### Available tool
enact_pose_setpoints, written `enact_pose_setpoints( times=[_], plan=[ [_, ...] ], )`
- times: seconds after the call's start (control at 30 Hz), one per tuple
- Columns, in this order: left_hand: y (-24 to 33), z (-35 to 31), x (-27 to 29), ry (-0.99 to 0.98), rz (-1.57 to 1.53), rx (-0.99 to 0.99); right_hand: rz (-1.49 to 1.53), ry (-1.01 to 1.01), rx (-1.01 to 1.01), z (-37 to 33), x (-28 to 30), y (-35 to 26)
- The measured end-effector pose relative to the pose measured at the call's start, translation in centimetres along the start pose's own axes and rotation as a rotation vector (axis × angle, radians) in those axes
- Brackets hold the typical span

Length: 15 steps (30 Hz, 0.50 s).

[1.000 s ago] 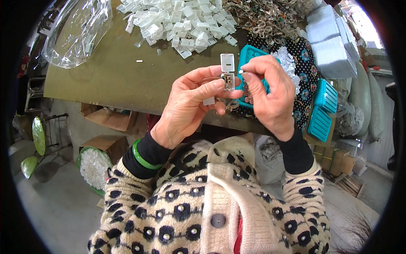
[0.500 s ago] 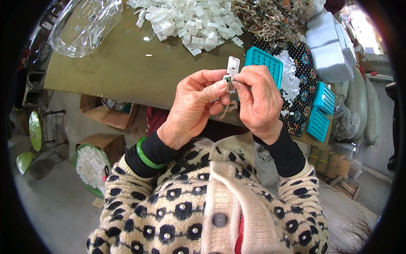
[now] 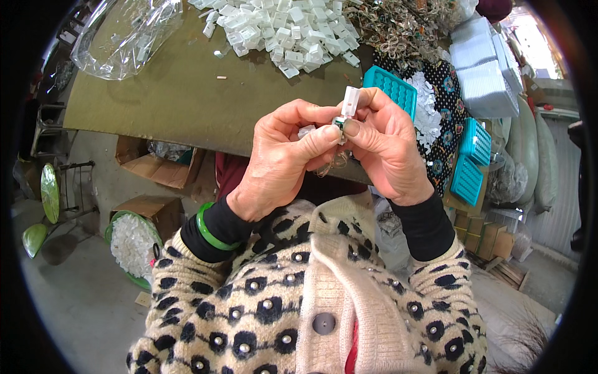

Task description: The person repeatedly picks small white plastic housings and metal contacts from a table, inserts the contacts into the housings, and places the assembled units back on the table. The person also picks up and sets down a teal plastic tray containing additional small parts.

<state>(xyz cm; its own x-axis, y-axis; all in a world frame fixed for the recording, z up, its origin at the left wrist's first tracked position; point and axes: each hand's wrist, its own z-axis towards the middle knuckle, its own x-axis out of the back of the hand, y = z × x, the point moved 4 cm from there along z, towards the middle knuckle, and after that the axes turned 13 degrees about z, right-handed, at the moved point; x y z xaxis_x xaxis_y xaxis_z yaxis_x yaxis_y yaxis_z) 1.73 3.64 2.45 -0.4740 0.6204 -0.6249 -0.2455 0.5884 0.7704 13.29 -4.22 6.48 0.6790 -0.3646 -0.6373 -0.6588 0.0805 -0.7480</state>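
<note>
Currently your right hand (image 3: 389, 149) pinches the small white plastic clip (image 3: 350, 101) upright, long axis pointing far, above the table's near edge (image 3: 187, 134), while your left hand (image 3: 283, 159), fingertips closed on its lower end, touches from the left.

Bright even daylight, soft shadows, sharp centre, fisheye-bent dark rim
</note>
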Motion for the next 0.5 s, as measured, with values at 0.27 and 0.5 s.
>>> enact_pose_setpoints(
  times=[0.27, 0.5],
  plan=[
    [-0.3, 0.1, 0.3, -0.111, -0.070, 0.020, -0.303, 0.024, 0.217, 0.2, -0.4, -0.2],
    [-0.7, 0.2, 0.0, -0.094, -0.119, 0.096, -0.538, 0.107, 0.476, -0.3, 0.2, -1.0]
  ],
)
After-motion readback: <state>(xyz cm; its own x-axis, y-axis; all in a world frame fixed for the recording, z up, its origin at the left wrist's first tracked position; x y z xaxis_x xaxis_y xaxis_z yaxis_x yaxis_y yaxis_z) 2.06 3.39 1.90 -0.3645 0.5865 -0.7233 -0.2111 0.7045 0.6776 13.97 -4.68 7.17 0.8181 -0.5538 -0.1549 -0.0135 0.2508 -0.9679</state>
